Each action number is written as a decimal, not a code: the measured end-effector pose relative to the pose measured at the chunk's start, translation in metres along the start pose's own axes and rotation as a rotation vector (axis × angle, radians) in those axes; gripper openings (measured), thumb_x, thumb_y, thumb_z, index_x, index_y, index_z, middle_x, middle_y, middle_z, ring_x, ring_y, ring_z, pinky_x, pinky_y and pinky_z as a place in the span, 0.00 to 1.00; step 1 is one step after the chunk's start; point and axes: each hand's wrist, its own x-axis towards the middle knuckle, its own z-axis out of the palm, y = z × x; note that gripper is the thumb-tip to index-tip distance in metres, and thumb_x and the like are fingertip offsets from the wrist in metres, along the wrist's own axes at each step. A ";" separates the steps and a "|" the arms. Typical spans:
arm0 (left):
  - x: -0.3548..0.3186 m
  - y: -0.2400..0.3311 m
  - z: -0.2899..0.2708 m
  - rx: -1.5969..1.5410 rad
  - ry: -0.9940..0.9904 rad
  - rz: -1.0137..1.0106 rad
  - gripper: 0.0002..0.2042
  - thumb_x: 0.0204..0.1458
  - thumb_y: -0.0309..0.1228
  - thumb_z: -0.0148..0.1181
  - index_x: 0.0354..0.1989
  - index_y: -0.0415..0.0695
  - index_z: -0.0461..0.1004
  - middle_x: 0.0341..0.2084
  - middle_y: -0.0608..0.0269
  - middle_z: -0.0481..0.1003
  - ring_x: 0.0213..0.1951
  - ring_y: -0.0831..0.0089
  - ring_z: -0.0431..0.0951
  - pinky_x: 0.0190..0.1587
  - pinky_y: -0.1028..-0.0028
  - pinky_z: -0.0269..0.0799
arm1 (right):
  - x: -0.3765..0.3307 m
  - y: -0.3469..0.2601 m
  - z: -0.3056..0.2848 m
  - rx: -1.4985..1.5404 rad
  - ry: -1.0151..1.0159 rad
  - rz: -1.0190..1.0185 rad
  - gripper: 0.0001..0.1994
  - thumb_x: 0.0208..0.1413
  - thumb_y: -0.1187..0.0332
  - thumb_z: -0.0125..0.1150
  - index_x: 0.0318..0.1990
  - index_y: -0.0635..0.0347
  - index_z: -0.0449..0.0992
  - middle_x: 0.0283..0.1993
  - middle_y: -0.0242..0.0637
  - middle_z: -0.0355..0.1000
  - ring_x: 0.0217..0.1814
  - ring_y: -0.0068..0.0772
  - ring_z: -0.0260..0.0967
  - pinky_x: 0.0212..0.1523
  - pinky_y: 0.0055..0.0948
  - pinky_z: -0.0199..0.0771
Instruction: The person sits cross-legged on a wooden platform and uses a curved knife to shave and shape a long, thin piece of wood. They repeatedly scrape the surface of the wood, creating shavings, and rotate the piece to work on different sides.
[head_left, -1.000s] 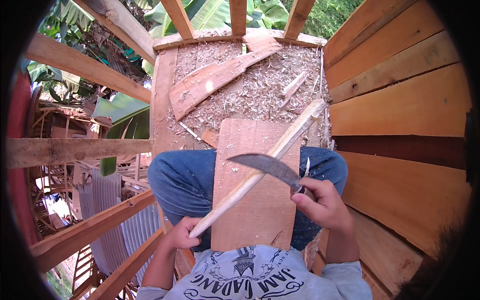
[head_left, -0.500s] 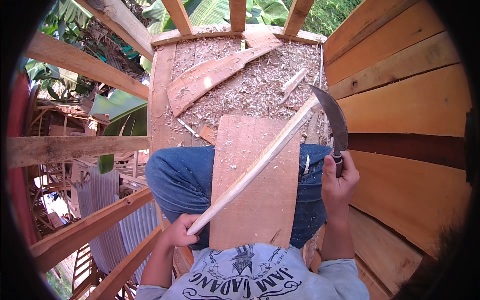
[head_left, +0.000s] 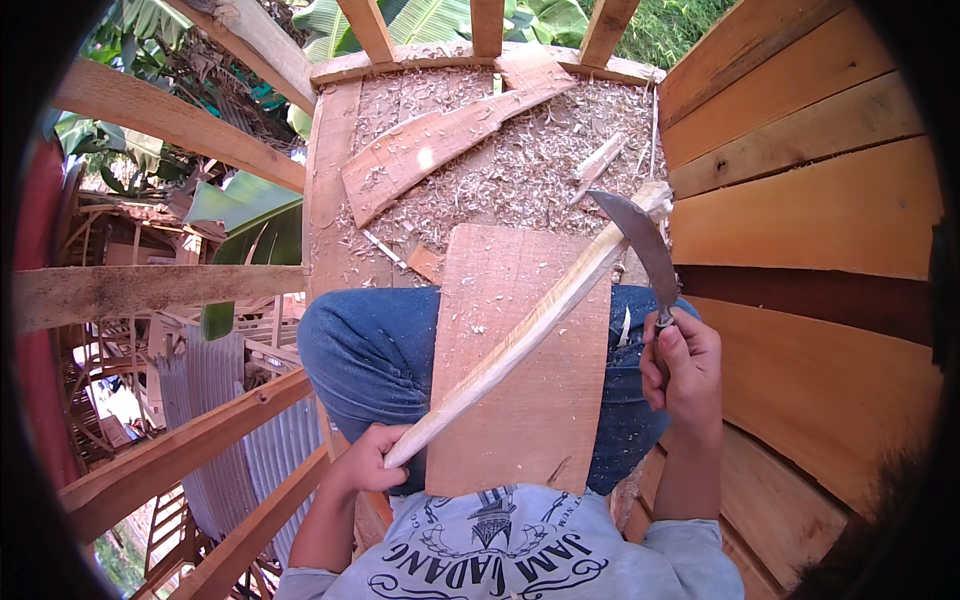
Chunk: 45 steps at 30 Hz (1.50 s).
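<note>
Left hand (head_left: pixel 365 462) clenched around the near end of a long pale whittled wooden stick (head_left: pixel 530 325), running diagonally up and away to the right across a flat reddish wooden board (head_left: pixel 510 420) laid over the lap. Right hand (head_left: pixel 685 365) gripping the handle of a curved dark steel knife (head_left: pixel 640 245), blade raised, tip just beside the stick's far end. Beyond, shaving-strewn plank floor (head_left: pixel 500 180); plank wall (head_left: pixel 800 230) close on the right.

left grip (head_left: pixel 368 462) clenched low, right grip (head_left: pixel 682 368) fisted, raised.
</note>
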 end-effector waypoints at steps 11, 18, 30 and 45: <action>-0.002 0.001 -0.001 0.050 -0.029 -0.003 0.26 0.29 0.21 0.51 0.45 0.34 0.72 0.19 0.75 0.66 0.22 0.86 0.62 0.24 0.82 0.59 | -0.006 -0.012 -0.018 0.242 0.268 -0.073 0.18 0.62 0.55 0.47 0.29 0.61 0.66 0.13 0.29 0.58 0.09 0.13 0.52 0.08 0.15 0.52; 0.005 0.021 0.009 -0.001 0.087 0.010 0.07 0.26 0.22 0.54 0.20 0.40 0.66 0.13 0.73 0.62 0.16 0.84 0.58 0.18 0.78 0.53 | -0.015 0.005 0.018 -0.114 -0.186 0.011 0.13 0.61 0.62 0.52 0.29 0.62 0.67 0.13 0.25 0.59 0.11 0.12 0.54 0.13 0.15 0.51; 0.001 0.015 0.010 0.024 0.144 0.006 0.10 0.28 0.21 0.55 0.25 0.38 0.70 0.12 0.72 0.64 0.16 0.84 0.61 0.19 0.79 0.55 | -0.007 0.021 0.017 0.111 0.159 -0.198 0.06 0.60 0.69 0.50 0.38 0.60 0.61 0.15 0.29 0.59 0.11 0.15 0.55 0.12 0.15 0.55; -0.053 -0.043 0.038 0.266 0.622 -0.001 0.10 0.31 0.23 0.55 0.27 0.37 0.70 0.14 0.64 0.65 0.19 0.80 0.66 0.24 0.77 0.63 | -0.006 0.048 0.056 -0.617 -0.051 -0.239 0.14 0.50 0.63 0.63 0.23 0.64 0.68 0.14 0.39 0.61 0.14 0.29 0.62 0.17 0.29 0.60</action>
